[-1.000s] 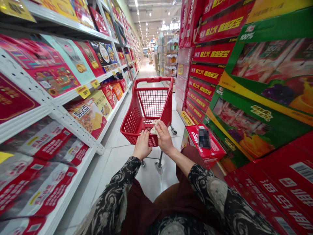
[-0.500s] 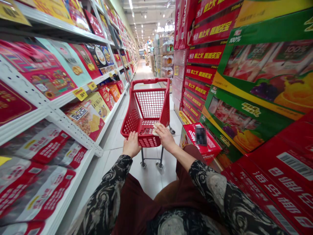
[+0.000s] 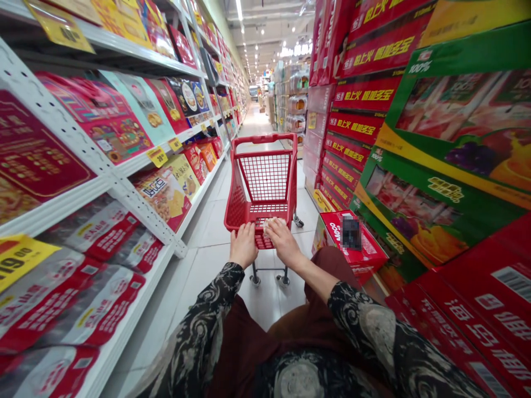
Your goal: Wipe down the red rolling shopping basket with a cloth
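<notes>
A red plastic shopping cart (image 3: 265,182) stands in the aisle in front of me, its basket bare inside. My left hand (image 3: 243,246) is curled over the cart's near rim on the left. My right hand (image 3: 283,240) rests on the same rim to the right, fingers closed over a crumpled whitish cloth or paper (image 3: 271,223) pressed against the rim. Both arms wear dark sleeves with a pale swirl pattern.
White shelves (image 3: 103,182) with red and pastel boxed goods and yellow price tags line the left. Stacked red and green drink cartons (image 3: 415,143) wall the right, one red carton (image 3: 352,243) jutting out near the cart's wheels. The tiled aisle (image 3: 257,119) runs far ahead.
My left hand came back inward along the rim beside the right. The right hand with the cloth slid slightly toward the near rim. The cart shifted a little rightward in view.
</notes>
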### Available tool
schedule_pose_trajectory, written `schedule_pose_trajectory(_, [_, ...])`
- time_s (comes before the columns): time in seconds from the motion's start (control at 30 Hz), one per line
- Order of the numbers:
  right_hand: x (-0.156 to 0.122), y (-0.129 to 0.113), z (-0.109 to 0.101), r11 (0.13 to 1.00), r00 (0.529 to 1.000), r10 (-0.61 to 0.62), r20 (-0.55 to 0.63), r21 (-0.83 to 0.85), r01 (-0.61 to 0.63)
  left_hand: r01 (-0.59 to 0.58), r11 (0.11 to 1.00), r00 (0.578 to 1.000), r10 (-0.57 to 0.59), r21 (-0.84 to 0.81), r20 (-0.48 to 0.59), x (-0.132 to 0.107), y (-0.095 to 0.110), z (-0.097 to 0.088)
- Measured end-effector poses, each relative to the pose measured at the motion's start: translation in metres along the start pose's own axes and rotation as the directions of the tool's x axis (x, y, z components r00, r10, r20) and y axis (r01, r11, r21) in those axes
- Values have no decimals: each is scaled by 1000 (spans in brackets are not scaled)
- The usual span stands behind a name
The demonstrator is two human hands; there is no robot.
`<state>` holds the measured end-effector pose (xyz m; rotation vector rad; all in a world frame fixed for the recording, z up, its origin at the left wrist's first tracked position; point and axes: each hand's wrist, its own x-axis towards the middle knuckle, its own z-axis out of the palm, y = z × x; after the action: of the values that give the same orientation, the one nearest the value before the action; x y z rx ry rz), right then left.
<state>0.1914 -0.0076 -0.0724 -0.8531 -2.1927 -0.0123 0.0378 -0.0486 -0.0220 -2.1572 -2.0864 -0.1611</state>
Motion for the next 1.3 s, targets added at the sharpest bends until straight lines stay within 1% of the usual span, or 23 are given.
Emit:
schedule_pose_trajectory(0.07, [-2,9,-5,1000,1000,19,7,6,-19,36,999,999,-36,-14,-26,-2,-6,0])
schedule_pose_trajectory(0.13, [-2,21,-12,998,998,56,6,33,-56,69,997,997,-70,-20,-31,-4,-11,2])
schedule_pose_trajectory(0.2, [0,32,-19,987,990,140,-29,83,-138,46,999,999,-47,-24,-21,-3,-12,4])
schedule_pose_trajectory(0.23, [2,37,-22,975,978,200,-61,112,-192,21,999,1000,-21,-26,-15,-3,-11,5])
schedule_pose_trajectory(0.3, [8,42,-25,942,938,318,-140,162,-295,-7,999,1000,7,-32,-4,1,-4,6])
schedule_pose_trajectory(0.33, [11,42,-25,928,918,357,-174,177,-328,-14,999,1000,14,-36,1,3,0,7])
schedule_pose_trajectory(0.37, [14,40,-24,922,908,373,-192,181,-341,-24,999,1000,25,-40,6,5,4,7])
schedule_pose_trajectory(0.4, [17,36,-21,927,912,364,-191,173,-334,-35,998,999,36,-47,10,7,8,7])
schedule_pose_trajectory(0.43, [20,31,-17,939,929,330,-168,153,-307,-46,997,999,47,-56,14,9,11,7])
schedule_pose_trajectory(0.5, [25,20,-7,974,974,217,-73,83,-211,-67,995,997,69,-79,19,13,16,7])
schedule_pose_trajectory(0.53, [27,16,-3,986,987,161,-20,39,-160,-78,993,997,80,-91,21,15,17,7])
schedule_pose_trajectory(0.6, [29,12,-1,995,994,91,62,-45,-89,-99,989,994,102,-106,25,19,16,8])
schedule_pose_trajectory(0.63, [29,14,-3,994,993,80,86,-79,-74,-109,988,993,112,-110,26,21,14,8])
schedule_pose_trajectory(0.73, [30,34,-20,985,988,108,113,-147,-91,-119,986,992,122,-114,19,25,7,9])
schedule_pose_trajectory(0.83, [32,59,-40,966,978,183,104,-205,-159,-109,986,994,109,-125,-3,27,1,10])
schedule_pose_trajectory(0.9, [35,69,-45,952,971,221,93,-235,-195,-95,986,995,95,-134,-11,28,-2,11])
schedule_pose_trajectory(0.97, [40,70,-43,953,973,215,86,-237,-190,-79,987,997,78,-139,-14,30,-6,13])
schedule_pose_trajectory(1.07, [48,61,-31,970,982,166,91,-195,-146,-66,987,998,65,-148,-14,34,-15,16])
schedule_pose_trajectory(1.13, [53,54,-24,974,980,164,108,-178,-143,-60,986,998,58,-156,-19,36,-21,17])
schedule_pose_trajectory(1.2, [56,50,-22,972,975,180,127,-172,-157,-53,985,999,50,-162,-21,38,-26,17])
schedule_pose_trajectory(1.3, [58,48,-23,975,975,182,128,-154,-162,-36,986,999,39,-161,11,38,-31,13])
